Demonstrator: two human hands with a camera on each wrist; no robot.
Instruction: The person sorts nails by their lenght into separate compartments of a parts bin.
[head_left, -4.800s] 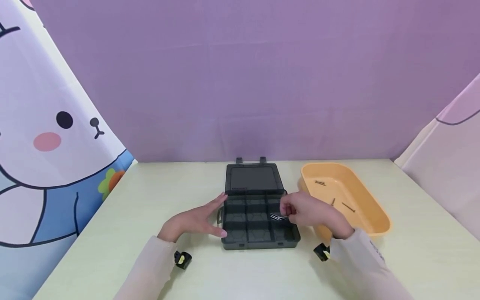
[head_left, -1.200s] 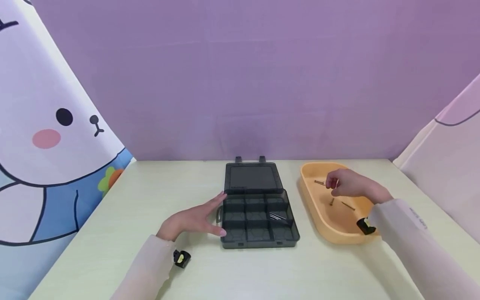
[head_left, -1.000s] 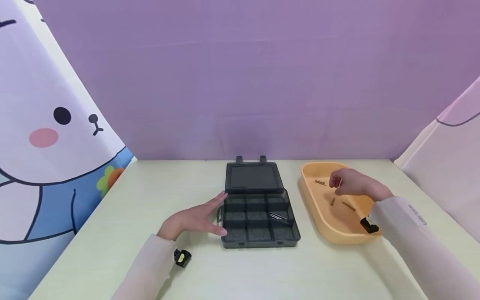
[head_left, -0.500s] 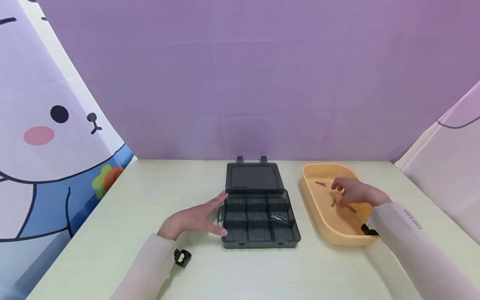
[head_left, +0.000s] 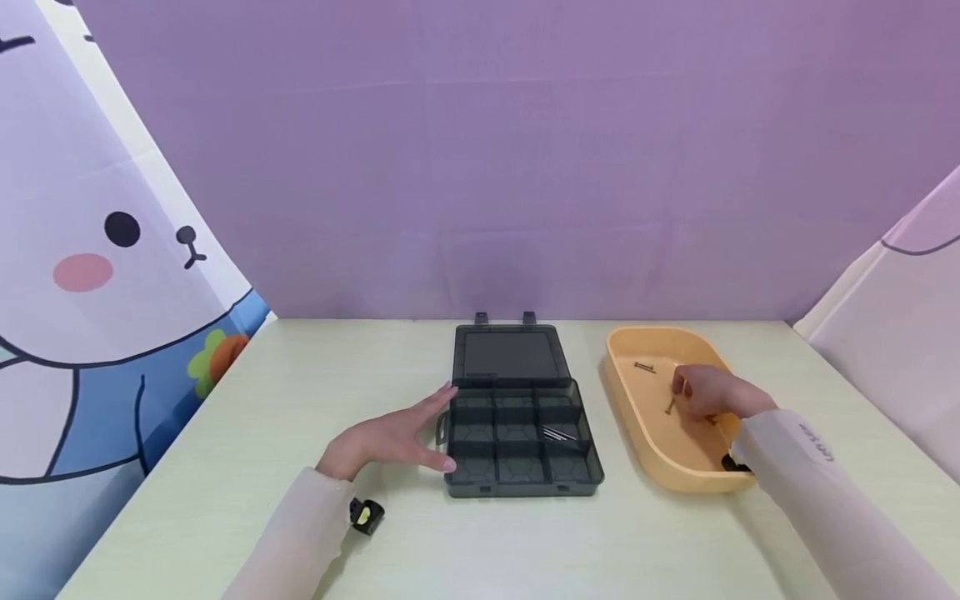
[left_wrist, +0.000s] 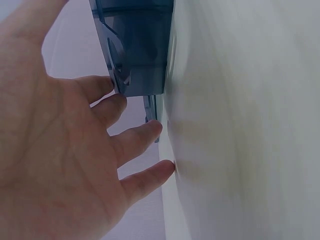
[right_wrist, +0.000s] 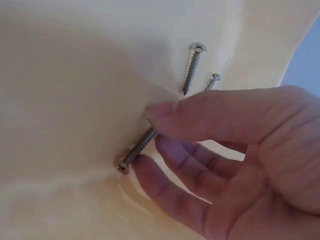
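Fingers of the right hand [head_left: 716,392] pinch a slim grey metal screw [right_wrist: 139,146] inside the orange plastic tray [head_left: 686,481]; I expect it light, stiff, best gripped mid-shank. The left hand [head_left: 390,437] spreads, holding nothing.

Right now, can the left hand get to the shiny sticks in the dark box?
Probably yes: the lid is open and nothing covers the shiny sticks, though the left hand would need to cross the dark box.

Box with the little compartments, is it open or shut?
Open: in the head view, the lid is folded back behind the box, leaving the compartments uncovered.
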